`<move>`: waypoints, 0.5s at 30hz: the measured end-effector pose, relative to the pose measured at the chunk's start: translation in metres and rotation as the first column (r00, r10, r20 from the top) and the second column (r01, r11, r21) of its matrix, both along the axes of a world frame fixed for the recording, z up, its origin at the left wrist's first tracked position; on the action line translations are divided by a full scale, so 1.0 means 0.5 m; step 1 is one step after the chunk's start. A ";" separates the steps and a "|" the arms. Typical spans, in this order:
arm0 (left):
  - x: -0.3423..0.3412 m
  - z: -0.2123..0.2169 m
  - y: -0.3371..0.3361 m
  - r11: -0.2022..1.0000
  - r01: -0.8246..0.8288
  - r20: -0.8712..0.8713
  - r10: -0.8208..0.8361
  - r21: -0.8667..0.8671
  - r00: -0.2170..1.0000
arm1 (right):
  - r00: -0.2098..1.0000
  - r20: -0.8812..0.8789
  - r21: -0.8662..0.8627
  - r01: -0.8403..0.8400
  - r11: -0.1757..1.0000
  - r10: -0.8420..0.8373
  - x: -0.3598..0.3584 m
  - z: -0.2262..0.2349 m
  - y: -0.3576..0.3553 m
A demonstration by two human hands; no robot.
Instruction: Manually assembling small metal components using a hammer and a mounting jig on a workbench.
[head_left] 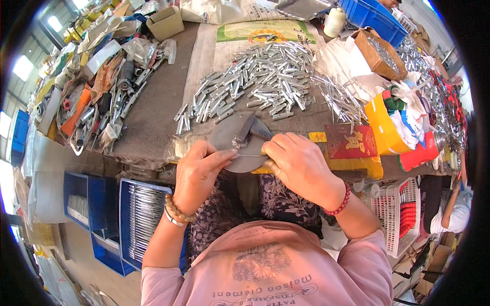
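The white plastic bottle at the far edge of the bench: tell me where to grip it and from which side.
Grip the white plastic bottle around its round body, below the narrower cap, fingers wrapping its sides. It stands upright, so a sideways grasp looks steadiest. Come from the near side, over the pile of metal tubes: the blue crate crowds its right and a metal tray lies close on its left.
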State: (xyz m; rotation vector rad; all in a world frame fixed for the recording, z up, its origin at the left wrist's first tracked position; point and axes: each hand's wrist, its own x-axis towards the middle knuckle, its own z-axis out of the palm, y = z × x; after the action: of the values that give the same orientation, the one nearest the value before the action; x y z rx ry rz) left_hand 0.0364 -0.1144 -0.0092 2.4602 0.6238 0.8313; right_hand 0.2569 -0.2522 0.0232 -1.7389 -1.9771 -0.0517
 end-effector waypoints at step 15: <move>0.008 0.006 -0.016 0.993 -0.021 0.041 0.016 0.114 0.999 | 0.558 -0.828 0.077 0.031 0.997 0.047 -0.046 -0.055 0.029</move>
State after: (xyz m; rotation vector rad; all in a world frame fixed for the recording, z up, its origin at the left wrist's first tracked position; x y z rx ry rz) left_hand 0.0406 -0.1223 -0.0062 2.5374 0.6010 0.9452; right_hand 0.2340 -0.2377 -0.0044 -1.3012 -1.2216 0.5934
